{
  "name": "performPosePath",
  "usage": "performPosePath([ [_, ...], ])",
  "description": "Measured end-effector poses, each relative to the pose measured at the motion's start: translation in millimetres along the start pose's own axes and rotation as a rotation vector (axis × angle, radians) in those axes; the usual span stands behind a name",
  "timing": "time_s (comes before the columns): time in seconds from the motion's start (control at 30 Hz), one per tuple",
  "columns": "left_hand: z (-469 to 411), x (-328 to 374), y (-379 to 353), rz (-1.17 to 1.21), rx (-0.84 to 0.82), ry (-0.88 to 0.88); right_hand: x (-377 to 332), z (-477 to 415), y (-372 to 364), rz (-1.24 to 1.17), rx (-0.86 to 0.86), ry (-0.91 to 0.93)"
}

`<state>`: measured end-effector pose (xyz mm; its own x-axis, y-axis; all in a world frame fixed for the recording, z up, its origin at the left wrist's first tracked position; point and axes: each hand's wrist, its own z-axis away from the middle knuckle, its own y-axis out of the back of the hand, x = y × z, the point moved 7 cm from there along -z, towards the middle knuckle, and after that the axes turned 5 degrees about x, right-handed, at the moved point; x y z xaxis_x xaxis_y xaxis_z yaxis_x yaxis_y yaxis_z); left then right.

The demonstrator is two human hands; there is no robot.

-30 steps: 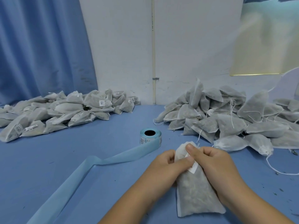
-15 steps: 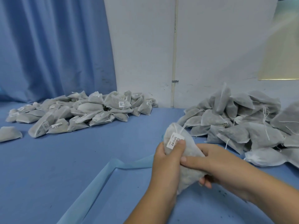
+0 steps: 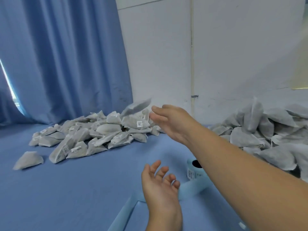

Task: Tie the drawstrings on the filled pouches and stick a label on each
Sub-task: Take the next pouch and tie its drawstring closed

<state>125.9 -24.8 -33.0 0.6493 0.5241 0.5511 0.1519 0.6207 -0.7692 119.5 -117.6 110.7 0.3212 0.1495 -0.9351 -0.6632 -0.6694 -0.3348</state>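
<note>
A blurred grey pouch [image 3: 136, 106] is in mid-air at 12 o'clock, just beyond the right hand [image 3: 173, 124], which is stretched out with fingers spread and holds nothing. The left hand [image 3: 160, 185] at 6 o'clock is also empty, palm up and fingers loose. Below the airborne pouch lies the labelled pile [image 3: 93, 132] at 10 o'clock. This looks like the tossing-aside of a finished pouch. The next move calls for reaching to the unlabelled heap [image 3: 266, 129] at 3 o'clock, with the label roll [image 3: 194, 170] close by.
</note>
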Motion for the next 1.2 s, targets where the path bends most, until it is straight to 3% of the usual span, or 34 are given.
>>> performPosePath([
  [0.1, 1, 2, -3, -0.019, -0.05, -0.011, -12, -19, -10, -0.029, 0.038, 0.082],
  [0.33, 6, -3, -17, -0.107, -0.173, -0.048, 32, 30, 50, 0.251, 0.098, -0.013],
  [0.57, 22, -27, -33, -0.397, -0.458, -0.11, 34, 108, 136, 0.272, 0.207, 0.001],
  [0.7, 40, -51, -32, -0.628, -0.582, -0.18, 36, 156, 182, 0.416, 0.259, -0.029],
  [0.8, 57, -69, -31, -0.855, -0.693, -0.273, 27, 186, 230, 0.55, 0.454, 0.034],
  [0.97, 77, -95, -36, -1.091, -0.783, -0.339, -26, 222, 311, 1.174, 0.804, 0.342],
  [1.03, 79, -104, -40, -1.139, -0.761, -0.358, -27, 220, 327, 1.262, 0.755, 0.349],
  [1.13, 86, -120, -52, -1.177, -0.769, -0.333, 9, 204, 329, 1.431, 0.502, 0.161],
  [1.2, 88, -133, -59, -1.187, -0.771, -0.322, 24, 198, 330, 1.535, 0.503, 0.103],
])
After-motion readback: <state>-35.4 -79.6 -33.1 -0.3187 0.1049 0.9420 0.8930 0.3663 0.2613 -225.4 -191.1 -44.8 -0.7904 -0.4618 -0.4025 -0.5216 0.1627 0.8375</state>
